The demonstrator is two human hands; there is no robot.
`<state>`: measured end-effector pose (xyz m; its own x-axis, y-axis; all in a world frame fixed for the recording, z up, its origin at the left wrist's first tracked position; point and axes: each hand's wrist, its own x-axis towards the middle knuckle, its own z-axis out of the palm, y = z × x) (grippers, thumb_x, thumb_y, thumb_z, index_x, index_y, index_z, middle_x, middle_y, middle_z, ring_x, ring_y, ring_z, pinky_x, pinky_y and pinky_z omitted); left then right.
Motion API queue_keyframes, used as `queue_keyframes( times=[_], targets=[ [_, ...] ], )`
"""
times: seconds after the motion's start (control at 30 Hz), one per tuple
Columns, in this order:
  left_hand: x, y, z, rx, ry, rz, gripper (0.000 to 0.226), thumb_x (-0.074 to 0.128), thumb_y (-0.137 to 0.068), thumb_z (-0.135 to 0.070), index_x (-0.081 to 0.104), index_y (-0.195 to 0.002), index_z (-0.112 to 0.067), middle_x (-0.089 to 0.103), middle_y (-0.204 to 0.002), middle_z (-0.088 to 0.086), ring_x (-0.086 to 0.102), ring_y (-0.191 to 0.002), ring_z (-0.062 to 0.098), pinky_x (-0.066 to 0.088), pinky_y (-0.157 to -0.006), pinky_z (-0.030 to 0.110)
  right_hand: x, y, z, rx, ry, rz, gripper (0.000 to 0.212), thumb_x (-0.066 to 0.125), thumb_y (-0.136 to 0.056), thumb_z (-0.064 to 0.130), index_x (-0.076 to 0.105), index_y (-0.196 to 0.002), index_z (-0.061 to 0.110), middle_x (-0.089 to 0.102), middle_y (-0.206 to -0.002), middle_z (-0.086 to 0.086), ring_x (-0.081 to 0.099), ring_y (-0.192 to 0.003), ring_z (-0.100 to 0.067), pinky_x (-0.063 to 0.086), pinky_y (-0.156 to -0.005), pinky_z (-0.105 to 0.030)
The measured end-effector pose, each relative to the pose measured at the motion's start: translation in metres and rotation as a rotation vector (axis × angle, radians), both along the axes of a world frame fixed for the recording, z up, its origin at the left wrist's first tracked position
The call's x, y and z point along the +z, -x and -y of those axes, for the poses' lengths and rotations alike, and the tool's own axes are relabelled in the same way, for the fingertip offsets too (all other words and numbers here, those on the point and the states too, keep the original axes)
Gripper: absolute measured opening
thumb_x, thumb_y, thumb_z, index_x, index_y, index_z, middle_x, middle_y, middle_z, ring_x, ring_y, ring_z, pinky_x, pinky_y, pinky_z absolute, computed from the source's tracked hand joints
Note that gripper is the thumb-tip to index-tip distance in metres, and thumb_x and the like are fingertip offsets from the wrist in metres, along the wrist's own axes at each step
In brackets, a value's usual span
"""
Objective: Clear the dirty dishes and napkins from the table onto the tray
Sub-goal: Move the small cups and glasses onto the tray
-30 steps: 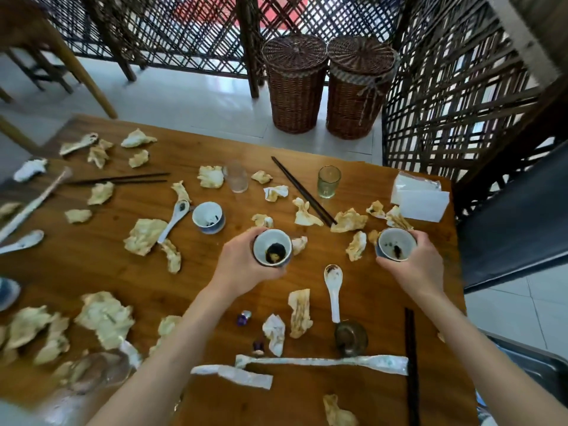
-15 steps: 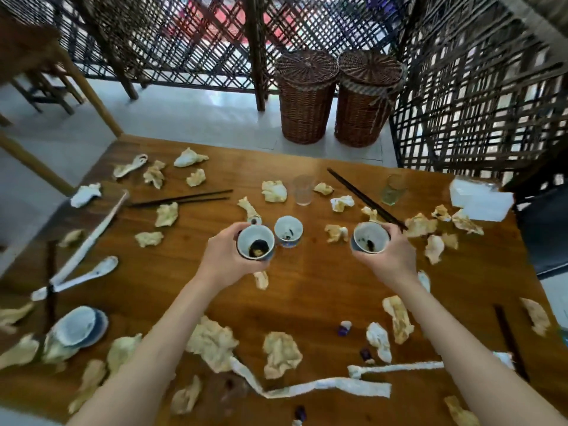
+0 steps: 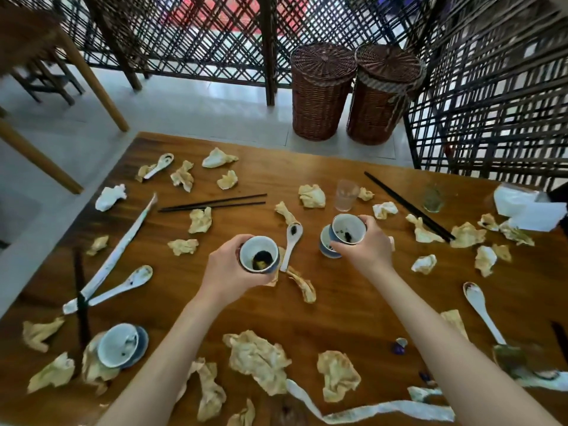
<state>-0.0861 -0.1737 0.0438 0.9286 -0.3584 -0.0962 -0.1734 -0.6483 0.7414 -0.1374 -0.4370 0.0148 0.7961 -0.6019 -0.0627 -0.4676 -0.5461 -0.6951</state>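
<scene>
My left hand (image 3: 229, 273) grips a small blue-and-white cup (image 3: 258, 258) with dark residue, held above the wooden table (image 3: 347, 315). My right hand (image 3: 367, 249) grips a second dirty cup (image 3: 349, 229), held directly over a third cup (image 3: 326, 248) that stands on the table. A white spoon (image 3: 290, 242) lies between the two hands. Crumpled stained napkins (image 3: 259, 356) lie all over the table. No tray is in view.
A tipped bowl (image 3: 120, 344) lies at the left front, with more spoons (image 3: 123, 285), black chopsticks (image 3: 212, 204), two glasses (image 3: 346, 195) and paper strips (image 3: 378, 410) around. A tissue pack (image 3: 528, 204) sits far right. Two wicker baskets (image 3: 322, 93) stand beyond the table.
Both hands, each holding its cup, have moved left across the table. The right hand's cup has come over the standing third cup.
</scene>
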Motion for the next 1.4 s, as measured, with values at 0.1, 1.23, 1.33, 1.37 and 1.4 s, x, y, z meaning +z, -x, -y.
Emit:
queue_keyframes(
  times=[0.1, 1.23, 1.33, 1.37, 1.4],
  targets=[
    [-0.002, -0.005, -0.004, 0.009, 0.011, -0.009, 0.069, 0.09, -0.05, -0.041, 0.053, -0.108, -0.038, 0.055, -0.095, -0.027, 0.054, -0.09, -0.004, 0.038, -0.068, 0.006, -0.004, -0.009, -0.005, 0.022, 0.018, -0.022, 0.081, 0.085, -0.056, 0.044, 0.048, -0.123, 0.018, 0.059, -0.114, 0.0, 0.055, -0.102, -0.016, 0.041, -0.07, -0.024],
    [-0.019, -0.008, 0.005, 0.068, -0.002, -0.039, 0.075, 0.089, -0.049, -0.044, 0.054, -0.115, -0.034, 0.056, -0.1, -0.022, 0.052, -0.093, 0.001, 0.035, -0.068, 0.006, -0.016, -0.014, -0.001, 0.074, -0.081, -0.068, 0.084, 0.086, -0.057, 0.037, 0.043, -0.127, 0.022, 0.057, -0.119, 0.003, 0.052, -0.11, -0.018, 0.051, -0.086, -0.04],
    [-0.018, -0.007, 0.005, 0.076, -0.007, -0.032, 0.075, 0.089, -0.049, -0.046, 0.054, -0.114, -0.035, 0.055, -0.099, -0.023, 0.052, -0.092, 0.001, 0.035, -0.068, 0.006, -0.015, -0.014, -0.001, 0.076, -0.091, -0.076, 0.085, 0.086, -0.057, 0.035, 0.042, -0.128, 0.021, 0.056, -0.12, 0.002, 0.052, -0.111, -0.019, 0.051, -0.088, -0.042],
    [-0.018, -0.006, 0.005, 0.077, -0.007, -0.03, 0.075, 0.089, -0.05, -0.045, 0.054, -0.114, -0.035, 0.055, -0.099, -0.023, 0.052, -0.092, 0.001, 0.035, -0.068, 0.006, -0.015, -0.015, -0.001, 0.079, -0.093, -0.082, 0.085, 0.087, -0.057, 0.035, 0.042, -0.128, 0.021, 0.056, -0.121, 0.001, 0.052, -0.112, -0.019, 0.051, -0.088, -0.043],
    [-0.018, -0.006, 0.005, 0.079, -0.006, -0.027, 0.074, 0.089, -0.05, -0.045, 0.054, -0.114, -0.034, 0.055, -0.1, -0.023, 0.052, -0.092, 0.001, 0.035, -0.068, 0.006, -0.015, -0.016, -0.001, 0.082, -0.098, -0.084, 0.086, 0.087, -0.057, 0.034, 0.041, -0.128, 0.021, 0.056, -0.121, 0.001, 0.052, -0.112, -0.02, 0.05, -0.089, -0.043]
  ],
)
